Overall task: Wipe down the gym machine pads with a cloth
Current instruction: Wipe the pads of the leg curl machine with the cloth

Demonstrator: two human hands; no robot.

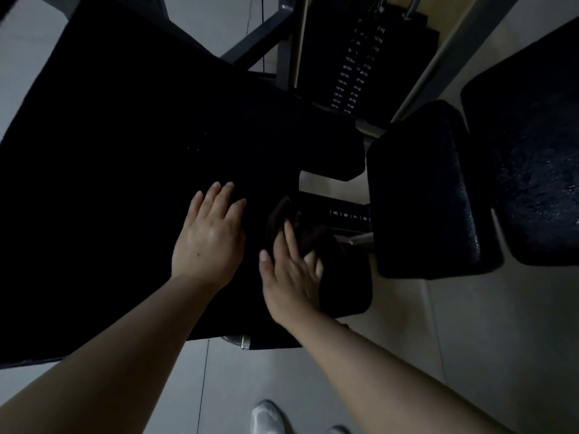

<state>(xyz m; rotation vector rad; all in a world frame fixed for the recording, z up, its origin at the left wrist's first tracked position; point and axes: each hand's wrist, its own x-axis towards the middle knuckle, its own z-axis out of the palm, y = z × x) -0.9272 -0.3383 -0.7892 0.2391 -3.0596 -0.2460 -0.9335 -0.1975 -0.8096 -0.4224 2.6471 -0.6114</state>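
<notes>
We see a large black pad (125, 151) with a matt, smooth padded cover. The dark cloth (300, 236) looks soft and nappy. The smaller pad (426, 195) beside it has a grained, slightly shiny skin. The frame bars (260, 36) are painted grey metal; the floor (470, 339) is smooth tile.

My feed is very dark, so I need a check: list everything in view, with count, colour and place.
Large pad: one, black, left and centre.
Cloth: one, dark brown, on the large pad's right edge.
Small pads: two, black, right side.
Weight stack: one, black with white numbers, top centre.
Number scale: one, black with white digits, between the pads.
Floor: pale grey tiles.
Shoes: two, white, bottom edge.
Left hand: flat on the large pad.
Right hand: on the cloth, fingers partly hidden by its folds.
</notes>
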